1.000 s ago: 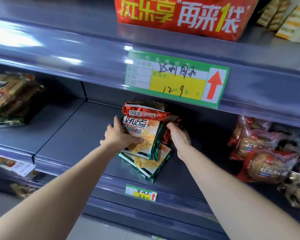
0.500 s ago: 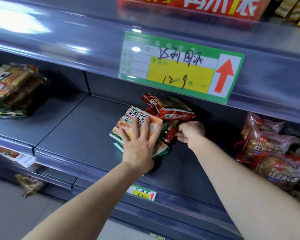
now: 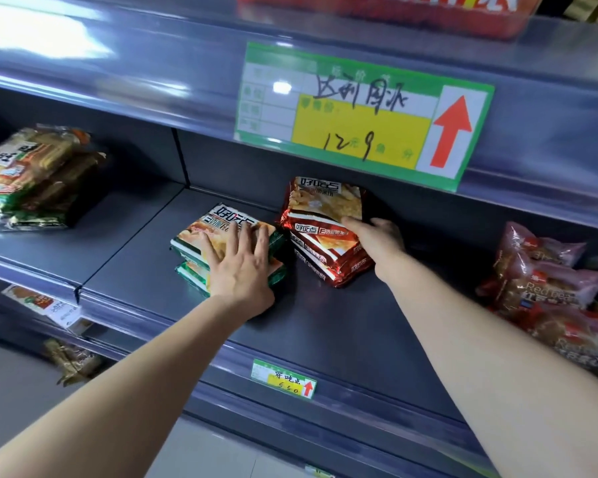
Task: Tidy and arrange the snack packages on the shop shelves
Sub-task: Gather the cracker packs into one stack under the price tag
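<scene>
Two green snack packages point(image 3: 201, 232) lie stacked on the grey middle shelf point(image 3: 325, 322). My left hand point(image 3: 240, 270) presses flat on top of them, fingers straight and spread. Just to their right sits a stack of red snack packages point(image 3: 321, 250), with one more red package point(image 3: 323, 198) leaning upright behind it. My right hand point(image 3: 377, 236) holds the red stack at its right side, thumb laid over the top pack and fingers behind it. A narrow gap separates the green stack from the red one.
Biscuit packs point(image 3: 32, 174) lie on the shelf section at the left, bagged red bread packages point(image 3: 539, 281) at the right. A large green price label point(image 3: 359, 119) hangs on the shelf edge above, a small one point(image 3: 283, 379) on the edge below. Bare shelf lies in front of both stacks.
The mixed pile has split into a green stack and a red stack side by side. My left hand flattened onto the green packs; my right hand drew the red ones to the right.
</scene>
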The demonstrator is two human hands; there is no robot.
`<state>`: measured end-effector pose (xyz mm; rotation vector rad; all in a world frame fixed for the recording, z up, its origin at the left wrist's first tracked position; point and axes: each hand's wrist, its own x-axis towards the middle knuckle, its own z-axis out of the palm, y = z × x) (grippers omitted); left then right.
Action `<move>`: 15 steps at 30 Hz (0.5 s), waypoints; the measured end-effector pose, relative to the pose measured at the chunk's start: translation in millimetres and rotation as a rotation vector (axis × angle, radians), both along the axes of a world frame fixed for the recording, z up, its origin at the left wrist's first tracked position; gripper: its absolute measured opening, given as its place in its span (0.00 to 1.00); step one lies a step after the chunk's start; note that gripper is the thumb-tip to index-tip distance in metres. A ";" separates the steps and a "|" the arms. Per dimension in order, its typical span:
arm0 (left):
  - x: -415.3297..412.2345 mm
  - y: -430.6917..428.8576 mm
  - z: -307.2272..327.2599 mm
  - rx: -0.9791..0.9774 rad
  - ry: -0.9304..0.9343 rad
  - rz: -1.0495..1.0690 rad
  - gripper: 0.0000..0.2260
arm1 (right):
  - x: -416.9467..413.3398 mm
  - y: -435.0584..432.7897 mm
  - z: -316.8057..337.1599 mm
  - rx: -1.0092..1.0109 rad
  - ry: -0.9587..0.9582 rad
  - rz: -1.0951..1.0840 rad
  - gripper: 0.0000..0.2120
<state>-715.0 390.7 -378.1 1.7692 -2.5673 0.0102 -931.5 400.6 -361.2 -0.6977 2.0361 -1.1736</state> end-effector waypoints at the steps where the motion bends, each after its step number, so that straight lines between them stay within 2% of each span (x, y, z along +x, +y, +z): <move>1: -4.1 2.4 0.7 -0.017 0.111 -0.010 0.39 | -2.9 -0.3 0.7 0.003 -0.032 0.014 0.43; 2: -8.9 2.9 2.4 -0.022 0.262 -0.010 0.38 | -3.9 1.9 4.0 -0.003 -0.046 0.033 0.39; 4: -21.5 0.4 11.6 0.024 0.575 0.023 0.37 | -1.9 11.7 14.2 -0.004 -0.035 0.100 0.21; 5: -28.9 -2.7 16.3 0.066 0.682 0.044 0.36 | -2.7 16.7 15.4 -0.006 -0.021 0.136 0.14; 6: -36.1 -6.6 19.5 0.121 0.746 0.054 0.34 | -4.9 20.9 13.7 -0.011 -0.012 0.172 0.10; 8: -45.3 -14.5 22.6 0.242 0.821 0.068 0.33 | -9.4 29.2 7.1 -0.013 0.013 0.229 0.14; 11: -48.3 -19.2 22.5 0.306 0.858 0.067 0.30 | -20.0 37.7 -4.6 0.035 0.077 0.234 0.27; 13: -48.6 -18.3 23.9 0.312 0.838 0.003 0.38 | -27.1 45.2 -7.1 0.063 0.122 0.246 0.29; 15: -48.8 -15.9 27.6 0.392 0.753 -0.092 0.47 | -37.1 51.6 -10.9 0.062 0.090 0.276 0.24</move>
